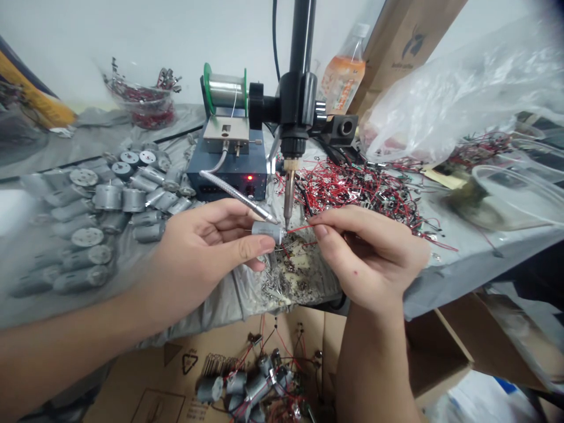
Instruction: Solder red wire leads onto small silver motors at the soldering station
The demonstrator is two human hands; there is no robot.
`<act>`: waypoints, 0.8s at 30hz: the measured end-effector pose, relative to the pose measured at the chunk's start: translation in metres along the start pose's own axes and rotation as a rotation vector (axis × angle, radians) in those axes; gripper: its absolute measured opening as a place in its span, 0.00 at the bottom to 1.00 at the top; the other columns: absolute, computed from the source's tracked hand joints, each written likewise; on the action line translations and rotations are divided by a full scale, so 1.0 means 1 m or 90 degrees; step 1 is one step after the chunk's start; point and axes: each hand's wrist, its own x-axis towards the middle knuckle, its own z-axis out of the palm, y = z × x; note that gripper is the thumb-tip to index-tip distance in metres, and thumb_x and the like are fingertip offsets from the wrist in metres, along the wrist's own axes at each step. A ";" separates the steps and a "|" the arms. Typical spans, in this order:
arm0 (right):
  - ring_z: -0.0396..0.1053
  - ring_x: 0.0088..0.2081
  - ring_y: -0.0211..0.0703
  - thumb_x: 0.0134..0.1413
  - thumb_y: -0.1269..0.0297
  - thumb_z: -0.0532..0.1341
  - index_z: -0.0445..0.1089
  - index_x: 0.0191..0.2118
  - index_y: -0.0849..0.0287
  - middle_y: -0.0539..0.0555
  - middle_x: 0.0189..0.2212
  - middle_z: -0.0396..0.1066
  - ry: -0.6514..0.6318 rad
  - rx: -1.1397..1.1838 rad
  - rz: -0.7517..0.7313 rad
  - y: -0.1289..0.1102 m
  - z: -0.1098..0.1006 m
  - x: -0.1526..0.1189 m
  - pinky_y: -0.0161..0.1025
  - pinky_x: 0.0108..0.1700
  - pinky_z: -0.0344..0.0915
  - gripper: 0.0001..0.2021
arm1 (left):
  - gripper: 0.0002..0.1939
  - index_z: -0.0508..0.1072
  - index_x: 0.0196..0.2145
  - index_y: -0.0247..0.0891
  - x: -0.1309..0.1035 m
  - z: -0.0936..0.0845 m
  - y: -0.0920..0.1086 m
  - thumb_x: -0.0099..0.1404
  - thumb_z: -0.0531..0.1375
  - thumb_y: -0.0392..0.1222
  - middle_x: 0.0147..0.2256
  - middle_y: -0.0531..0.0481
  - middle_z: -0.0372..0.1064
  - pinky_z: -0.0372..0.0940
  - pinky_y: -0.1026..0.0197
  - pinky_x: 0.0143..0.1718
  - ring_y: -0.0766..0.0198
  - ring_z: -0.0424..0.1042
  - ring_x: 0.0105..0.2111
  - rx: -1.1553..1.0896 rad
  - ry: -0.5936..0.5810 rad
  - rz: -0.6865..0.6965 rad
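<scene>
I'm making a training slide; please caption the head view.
Left hand holds a motor, right hand holds a red wire, beside a soldering iron.

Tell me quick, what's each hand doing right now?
Left hand: closed, holding a grey motor.
Right hand: closed, pinching a red wire between thumb and forefinger.

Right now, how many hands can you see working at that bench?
2: the left hand holds a grey motor beside the soldering iron; the right hand pinches a red wire that reaches toward that motor. No other hands show.
</scene>
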 end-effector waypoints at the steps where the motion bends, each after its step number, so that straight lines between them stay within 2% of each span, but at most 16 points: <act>1: 0.75 0.24 0.39 0.70 0.75 0.71 0.88 0.40 0.51 0.47 0.27 0.83 -0.004 -0.006 0.000 0.000 0.000 0.000 0.38 0.26 0.71 0.11 | 0.17 0.97 0.44 0.46 0.000 0.000 0.000 0.64 0.88 0.27 0.40 0.54 0.93 0.86 0.72 0.37 0.65 0.90 0.33 -0.001 0.000 0.000; 20: 0.76 0.26 0.38 0.70 0.77 0.70 0.87 0.41 0.53 0.48 0.30 0.85 -0.015 0.005 -0.002 0.000 -0.001 0.000 0.37 0.28 0.71 0.11 | 0.17 0.95 0.43 0.41 0.001 0.004 0.003 0.61 0.89 0.26 0.37 0.53 0.92 0.86 0.72 0.36 0.65 0.88 0.30 0.005 0.018 0.006; 24: 0.75 0.25 0.36 0.70 0.77 0.70 0.87 0.41 0.53 0.47 0.29 0.84 -0.009 0.004 -0.005 0.000 -0.001 0.000 0.36 0.28 0.70 0.11 | 0.14 0.96 0.43 0.43 0.004 0.003 0.000 0.65 0.88 0.30 0.37 0.54 0.92 0.85 0.73 0.36 0.67 0.89 0.30 0.019 0.015 0.033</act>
